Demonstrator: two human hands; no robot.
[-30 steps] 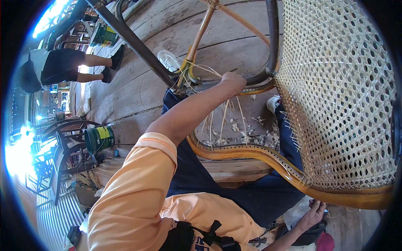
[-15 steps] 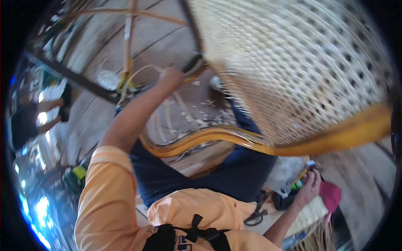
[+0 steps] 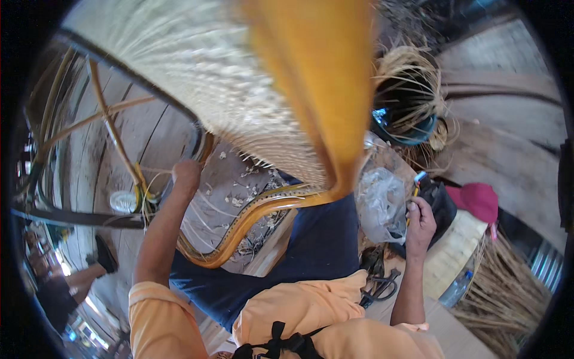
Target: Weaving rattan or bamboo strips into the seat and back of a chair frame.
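A chair-like wooden frame [image 3: 344,90], varnished yellow-brown and filled with woven cane [image 3: 233,78], stands tilted in front of me, and its upper part is blurred. Its curved lower rail [image 3: 224,248] crosses over my legs. My left hand [image 3: 186,176] is closed on the frame at the left, by a dark curved piece; its fingertips are hidden. On my right, my right hand [image 3: 421,221] is closed around a slim yellow tool [image 3: 415,192] with a blue-and-white end, held upright beside a clear plastic bag [image 3: 382,206]. I cannot make out what kind of tool it is.
A teal basin [image 3: 412,136] with cane strands stands at the far right. A dark red cap [image 3: 475,202], a plastic bottle [image 3: 457,288] and a bundle of dry strips [image 3: 508,287] lie nearby. Pale scraps [image 3: 239,201] litter the floor. A person's foot [image 3: 104,256] shows at left.
The woven frame has swung leftward across my view, bringing the basin into sight. My left hand keeps to the frame. The yellow tool in my right hand now shows more plainly.
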